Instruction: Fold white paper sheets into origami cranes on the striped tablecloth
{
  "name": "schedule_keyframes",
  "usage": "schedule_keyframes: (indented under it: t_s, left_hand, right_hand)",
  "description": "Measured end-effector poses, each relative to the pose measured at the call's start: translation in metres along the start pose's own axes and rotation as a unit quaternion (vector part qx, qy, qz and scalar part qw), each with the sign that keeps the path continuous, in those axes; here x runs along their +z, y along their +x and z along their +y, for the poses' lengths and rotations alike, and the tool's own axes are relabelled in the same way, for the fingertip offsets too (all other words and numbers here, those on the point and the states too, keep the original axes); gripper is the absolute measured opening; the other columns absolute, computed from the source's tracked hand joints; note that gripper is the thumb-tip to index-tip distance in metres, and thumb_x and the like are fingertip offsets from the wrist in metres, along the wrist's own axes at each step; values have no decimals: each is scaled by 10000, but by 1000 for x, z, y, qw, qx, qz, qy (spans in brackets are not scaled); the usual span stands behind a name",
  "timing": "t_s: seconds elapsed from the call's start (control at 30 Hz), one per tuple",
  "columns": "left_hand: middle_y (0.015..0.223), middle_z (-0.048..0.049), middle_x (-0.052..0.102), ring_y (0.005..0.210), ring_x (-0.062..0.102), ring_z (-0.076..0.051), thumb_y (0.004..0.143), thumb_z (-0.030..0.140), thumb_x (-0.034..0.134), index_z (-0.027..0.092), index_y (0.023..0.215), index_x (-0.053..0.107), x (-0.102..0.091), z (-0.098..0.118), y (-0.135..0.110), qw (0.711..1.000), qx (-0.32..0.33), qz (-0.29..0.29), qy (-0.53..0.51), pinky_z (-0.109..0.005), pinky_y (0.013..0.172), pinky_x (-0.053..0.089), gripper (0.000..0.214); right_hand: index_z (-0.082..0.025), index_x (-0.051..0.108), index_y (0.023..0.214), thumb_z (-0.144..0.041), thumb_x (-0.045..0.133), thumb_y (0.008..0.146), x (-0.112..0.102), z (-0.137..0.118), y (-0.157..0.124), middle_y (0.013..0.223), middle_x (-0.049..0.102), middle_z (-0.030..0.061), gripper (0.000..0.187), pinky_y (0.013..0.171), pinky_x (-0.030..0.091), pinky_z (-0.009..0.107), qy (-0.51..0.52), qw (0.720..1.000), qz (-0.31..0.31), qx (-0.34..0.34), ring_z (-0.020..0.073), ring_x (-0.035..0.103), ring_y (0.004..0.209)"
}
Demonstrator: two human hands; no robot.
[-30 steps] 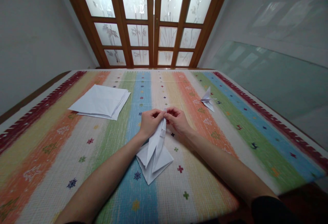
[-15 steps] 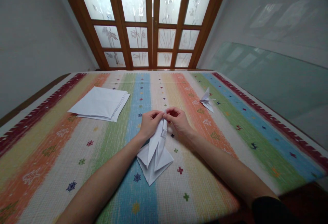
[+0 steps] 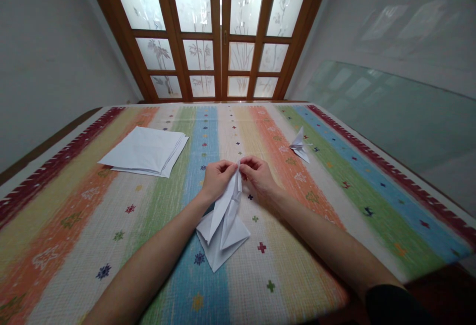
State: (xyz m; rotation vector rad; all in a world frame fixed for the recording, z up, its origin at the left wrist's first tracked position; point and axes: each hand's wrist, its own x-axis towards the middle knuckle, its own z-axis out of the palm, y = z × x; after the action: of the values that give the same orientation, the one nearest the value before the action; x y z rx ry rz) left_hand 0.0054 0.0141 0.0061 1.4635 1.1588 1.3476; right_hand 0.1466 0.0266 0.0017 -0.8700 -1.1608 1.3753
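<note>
My left hand [image 3: 217, 179] was curled up, with my thumb and pointing finger pinched together on the thin top end of a white, folded piece of paper with long, pointy flaps [image 3: 224, 218]. My right hand [image 3: 258, 174] was curled too, and its thumb and pointing finger pinched the same top end from the other side. The tips of both hands were so close that they almost met, and I could not tell if they touched each other. The rest of my fingers were bent in toward my palms, so I could not see all of them well.

The folded paper was in the middle, right in front of me, between my two arms. Its narrow end pointed away from me, up to my fingers. Its wide end spread out toward me, with two long flaps lying over a bigger, pointed part at the bottom.

Under it was a cloth with stripes of blue, green, yellow, orange, white and dark red [image 3: 290, 275], with little stars and crosses on it. Over to the left, well apart from my hands, was a messy pile of flat white paper sheets [image 3: 143, 149]. Over to the right, farther away than my right hand, sat a small white folded paper shape with pointy wings [image 3: 300, 146].
</note>
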Motion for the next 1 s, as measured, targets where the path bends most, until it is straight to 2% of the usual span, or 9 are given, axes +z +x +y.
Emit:
schedule_keyframes:
  t_s: [0.53, 1.0]
  left_hand:
    - [641, -25, 702, 593, 609, -148, 753, 349, 627, 163, 660, 708, 1, 3, -2, 999, 17, 17, 33, -259, 598, 476, 223]
    - [674, -33, 720, 613, 634, -159, 745, 343, 631, 162, 695, 718, 2, 3, -3, 999, 11, 34, 34, -270, 618, 498, 207]
  right_hand:
    - [-200, 673, 681, -363, 784, 626, 1, 0, -1, 587, 593, -27, 205, 501, 389, 257, -35, 999, 11, -10, 95, 468, 497]
    - [-201, 649, 669, -360, 784, 593, 4, 0, -1, 570, 578, -37, 222, 511, 384, 258, -7, 999, 38, -2, 95, 469, 497]
